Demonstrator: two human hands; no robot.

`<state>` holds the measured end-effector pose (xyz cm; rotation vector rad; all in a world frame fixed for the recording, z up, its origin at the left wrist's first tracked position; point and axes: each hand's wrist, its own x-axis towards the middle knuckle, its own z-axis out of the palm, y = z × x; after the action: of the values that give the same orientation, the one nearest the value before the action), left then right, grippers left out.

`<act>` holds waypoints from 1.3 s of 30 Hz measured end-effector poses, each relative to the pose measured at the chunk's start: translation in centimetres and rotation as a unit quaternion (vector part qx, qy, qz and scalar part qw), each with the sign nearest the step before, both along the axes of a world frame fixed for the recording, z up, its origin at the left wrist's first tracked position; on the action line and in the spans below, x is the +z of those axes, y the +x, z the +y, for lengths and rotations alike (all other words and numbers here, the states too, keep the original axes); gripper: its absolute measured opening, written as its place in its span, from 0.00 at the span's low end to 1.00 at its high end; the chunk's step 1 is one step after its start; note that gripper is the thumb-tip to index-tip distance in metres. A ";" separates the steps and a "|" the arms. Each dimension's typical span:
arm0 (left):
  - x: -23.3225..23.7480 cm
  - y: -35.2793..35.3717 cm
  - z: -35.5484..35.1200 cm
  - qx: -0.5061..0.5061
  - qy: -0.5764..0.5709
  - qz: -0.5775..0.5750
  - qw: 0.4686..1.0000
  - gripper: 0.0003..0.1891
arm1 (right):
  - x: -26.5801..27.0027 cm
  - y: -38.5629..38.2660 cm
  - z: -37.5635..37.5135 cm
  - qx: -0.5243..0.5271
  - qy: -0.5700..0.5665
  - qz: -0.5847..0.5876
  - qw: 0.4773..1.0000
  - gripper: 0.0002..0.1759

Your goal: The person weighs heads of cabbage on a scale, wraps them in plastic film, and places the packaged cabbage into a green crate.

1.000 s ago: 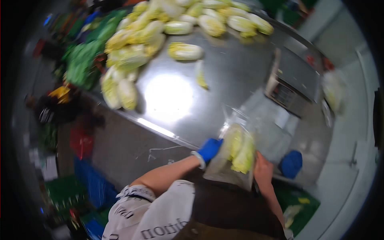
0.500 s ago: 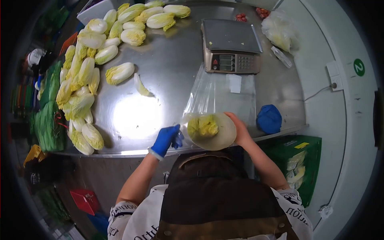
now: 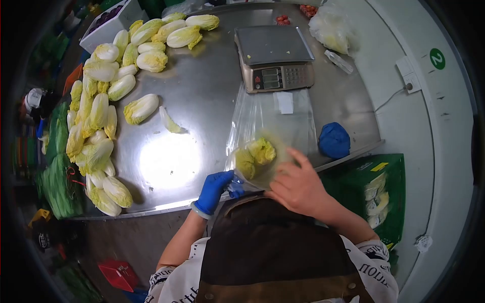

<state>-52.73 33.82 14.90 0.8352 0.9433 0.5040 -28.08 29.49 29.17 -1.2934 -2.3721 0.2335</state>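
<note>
Bagged cabbage (image 3: 255, 157), frame centre, near edge of steel table (image 3: 212, 101): gloved left hand (image 3: 214, 189) pinched shut on clear bag (image 3: 262, 113), bare right hand (image 3: 298, 187) shifted from cupping its right side to covering it, grip undiscernible; cabbage apparently fully enclosed.

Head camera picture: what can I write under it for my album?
Gloved left hand grips and bare right hand steadies a bagged cabbage at the steel table.
</note>
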 end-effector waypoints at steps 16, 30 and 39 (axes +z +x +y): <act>0.6 -0.3 0.0 -0.045 0.036 -0.036 0.998 0.20 | -7.0 1.5 5.5 -0.232 -0.131 -0.110 0.957 0.19; -11.1 -2.0 -21.6 -0.003 0.068 0.287 0.956 0.17 | -19.4 5.6 -16.9 -0.241 -0.372 0.086 0.892 0.24; -6.3 0.1 -19.6 0.188 -0.268 -0.050 0.944 0.14 | -15.0 -2.9 -16.0 0.029 -0.091 0.115 0.989 0.13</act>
<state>-52.63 14.25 8.56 0.1326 1.0839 0.5731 -30.93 13.49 14.16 -1.2038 -2.2334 0.5966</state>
